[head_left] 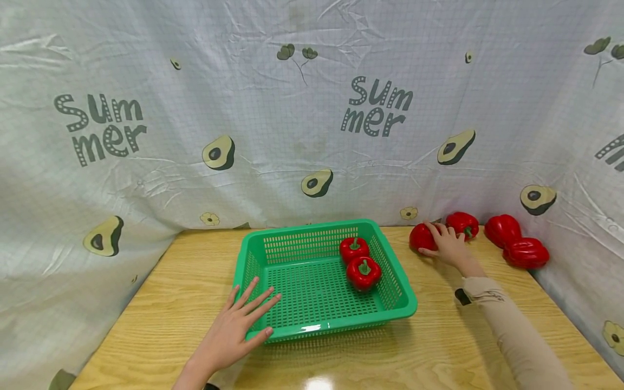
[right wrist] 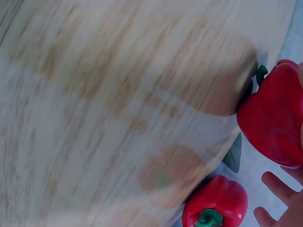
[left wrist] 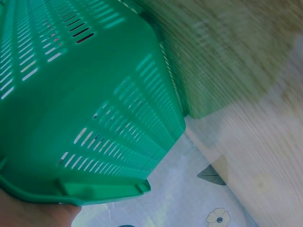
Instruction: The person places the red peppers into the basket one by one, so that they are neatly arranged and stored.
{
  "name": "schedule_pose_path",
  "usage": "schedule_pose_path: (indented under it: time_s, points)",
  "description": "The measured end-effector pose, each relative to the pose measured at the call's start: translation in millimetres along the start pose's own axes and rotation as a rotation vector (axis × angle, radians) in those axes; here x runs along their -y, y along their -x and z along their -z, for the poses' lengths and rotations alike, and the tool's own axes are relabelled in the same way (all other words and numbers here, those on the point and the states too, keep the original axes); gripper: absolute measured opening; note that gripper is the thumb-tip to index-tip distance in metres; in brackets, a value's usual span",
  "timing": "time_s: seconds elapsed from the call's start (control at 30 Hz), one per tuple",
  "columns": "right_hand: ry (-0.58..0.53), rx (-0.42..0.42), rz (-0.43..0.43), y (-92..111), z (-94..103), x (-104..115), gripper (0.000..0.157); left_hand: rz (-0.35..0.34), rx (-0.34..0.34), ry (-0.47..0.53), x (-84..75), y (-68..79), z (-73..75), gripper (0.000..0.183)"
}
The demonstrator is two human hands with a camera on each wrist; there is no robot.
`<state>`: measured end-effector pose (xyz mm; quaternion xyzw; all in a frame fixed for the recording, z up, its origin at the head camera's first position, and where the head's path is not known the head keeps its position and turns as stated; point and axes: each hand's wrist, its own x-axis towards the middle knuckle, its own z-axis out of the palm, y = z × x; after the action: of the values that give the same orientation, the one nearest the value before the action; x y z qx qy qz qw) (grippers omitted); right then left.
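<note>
My left hand [head_left: 235,329] rests on the near left corner of a green plastic basket [head_left: 341,325], fingers straight and spread over the rim. In the left wrist view part of the left hand [left wrist: 35,215] shows at the basket's rim. Inside the basket, at its right side, sit two red bell peppers, one [head_left: 354,248] behind the other [head_left: 363,274]. Right of the basket, my right hand [head_left: 450,248] grips another red bell pepper [head_left: 420,239] from above, thumb in front and fingers over the top. A red bell pepper [head_left: 462,224] lies just behind that hand.
Two more red bell peppers lie at the far right of the wooden table [head_left: 161,303], one [head_left: 502,230] touching the other [head_left: 526,253]. A pale printed cloth [head_left: 273,108] hangs behind the table and along its sides.
</note>
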<state>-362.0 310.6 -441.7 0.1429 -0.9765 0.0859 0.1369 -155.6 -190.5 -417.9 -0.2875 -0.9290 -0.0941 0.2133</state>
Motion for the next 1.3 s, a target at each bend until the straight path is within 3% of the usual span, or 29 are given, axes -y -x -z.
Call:
schedule_pose_path:
  time_s: [0.8, 1.3]
  points:
    - [-0.024, -0.059, -0.024, 1.7, -7.9, 1.8, 0.086, -0.019, -0.017, -0.006, 0.7, 0.2, -1.4, 0.058]
    - [-0.039, -0.106, 0.050, 6.1, -5.6, 4.9, 0.089, -0.004, -0.022, 0.004, 2.0, 0.2, -2.5, 0.058]
